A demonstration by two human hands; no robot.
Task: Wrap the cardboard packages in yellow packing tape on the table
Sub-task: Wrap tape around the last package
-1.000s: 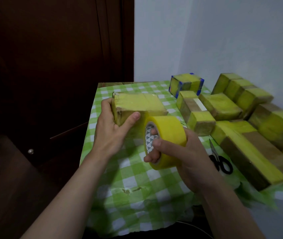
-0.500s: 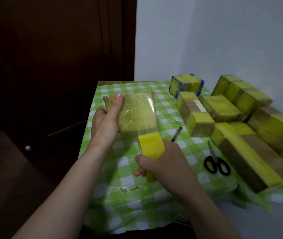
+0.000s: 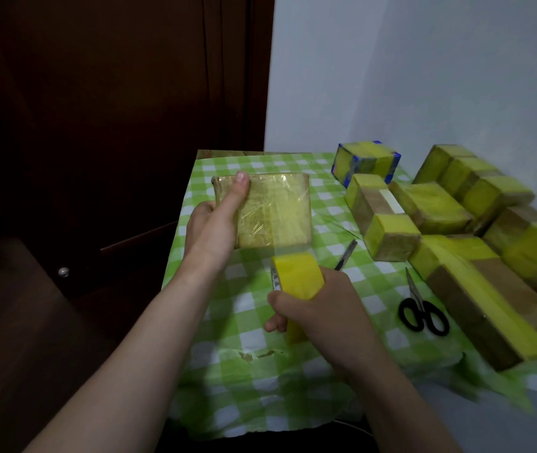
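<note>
The right hand (image 3: 319, 308), gripping the tape roll (image 3: 296, 277), has pulled it just clear of the package (image 3: 277, 207) that the left hand (image 3: 215, 223) clamps, so a new strip now covers its top.

We see a package (image 3: 273, 212) under glossy, crinkled tape film, a smooth yellow tape roll (image 3: 296, 277), a thin wrinkled checked cloth (image 3: 254, 371), and dark polished wood (image 3: 113, 93) at upper left.

My only camera rode on my head, facing forward and down, close above the checked table (image 3: 228, 387); the dark door (image 3: 113, 93) lay at ten o'clock, the white wall (image 3: 424, 76) at two o'clock.
</note>
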